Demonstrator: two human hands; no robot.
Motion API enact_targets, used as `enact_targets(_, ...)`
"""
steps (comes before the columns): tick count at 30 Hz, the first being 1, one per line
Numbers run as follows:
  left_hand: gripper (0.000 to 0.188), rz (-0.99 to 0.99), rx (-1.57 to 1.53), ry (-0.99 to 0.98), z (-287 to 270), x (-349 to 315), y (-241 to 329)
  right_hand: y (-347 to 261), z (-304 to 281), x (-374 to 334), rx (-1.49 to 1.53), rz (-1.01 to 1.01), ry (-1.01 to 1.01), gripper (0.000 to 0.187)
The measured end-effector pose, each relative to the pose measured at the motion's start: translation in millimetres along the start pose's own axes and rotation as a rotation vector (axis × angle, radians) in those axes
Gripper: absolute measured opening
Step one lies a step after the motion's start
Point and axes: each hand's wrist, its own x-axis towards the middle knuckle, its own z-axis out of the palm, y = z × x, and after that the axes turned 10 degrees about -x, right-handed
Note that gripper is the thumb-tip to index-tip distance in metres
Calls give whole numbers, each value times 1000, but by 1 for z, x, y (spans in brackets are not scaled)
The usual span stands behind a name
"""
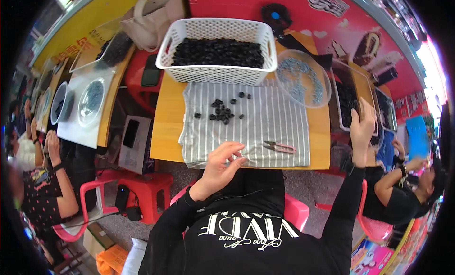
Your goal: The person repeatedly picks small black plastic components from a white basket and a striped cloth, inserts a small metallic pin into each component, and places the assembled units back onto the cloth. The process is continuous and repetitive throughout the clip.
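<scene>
My left hand [220,167] hovers at the front edge of a grey striped cloth [284,123]. Its fingers are loosely curled, thumb and index tips apart, with nothing visible between them. Out to the right, my right hand [364,126] is raised at the near side of a clear bin of black pieces [345,102], fingers and thumb apart. A dark spot shows between them; whether it is a piece or the bin's contents I cannot tell. Several small black ring-like pieces [222,111] lie scattered on the cloth. Pink-handled thread snips [280,147] rest near the cloth's front.
A white perforated basket [215,76] of black pieces stands at the table's back. Beside it sits a round clear tub [327,97] with small blue-grey bits. A black fan [276,17] is behind. People work at both sides; a red stool [149,194] stands at left.
</scene>
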Motion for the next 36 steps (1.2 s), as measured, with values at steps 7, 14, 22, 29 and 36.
enact_targets(7, 24, -86, -4, 87, -12, -6, -11, -154, 29, -33, 698, -258, -587, 35)
enact_targets(14, 19, -17, -29, 137, -16, -8, -21, -249, 87, -40, 487, -732, -584, 44)
enact_targets(22, 20, 2, -22, 132, -22, -7, -20, -240, 81, -53, 415, -819, -645, 43)
enact_targets(29, 23, -25, -59, 122, -24, -11, -25, -186, 61, -66, 571, -437, -513, 41)
enact_targets(36, 22, -61, -56, 138, -22, -10, -23, -185, 52, -91, 565, -331, -473, 21)
